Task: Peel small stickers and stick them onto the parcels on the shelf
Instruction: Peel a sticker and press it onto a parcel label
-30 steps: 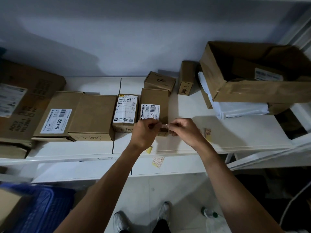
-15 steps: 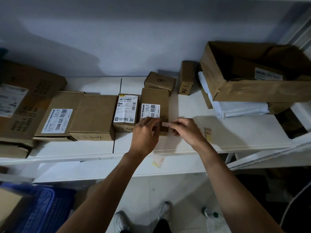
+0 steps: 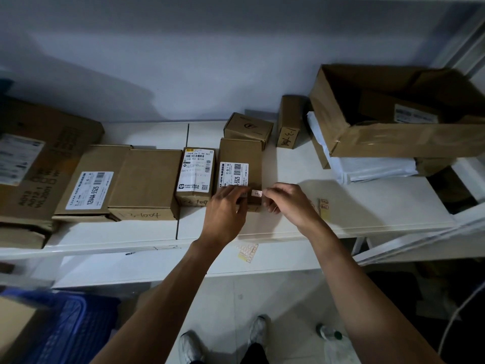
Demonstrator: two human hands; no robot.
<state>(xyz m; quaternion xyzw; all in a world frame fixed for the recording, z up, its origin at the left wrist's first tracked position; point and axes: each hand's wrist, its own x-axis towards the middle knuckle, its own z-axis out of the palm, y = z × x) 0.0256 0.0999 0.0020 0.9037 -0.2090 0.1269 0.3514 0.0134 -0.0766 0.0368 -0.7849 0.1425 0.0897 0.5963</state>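
Sticker (image 3: 256, 193) sits on the near top edge of the parcel (image 3: 240, 164) on the shelf (image 3: 367, 206), my left hand (image 3: 224, 214) flat beside it, right hand (image 3: 288, 203) fingertips seemingly pinched, print unreadable.

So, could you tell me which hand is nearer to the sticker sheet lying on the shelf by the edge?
The right. The right hand lies just left of the sticker sheet; the left hand is farther left, on the parcel.
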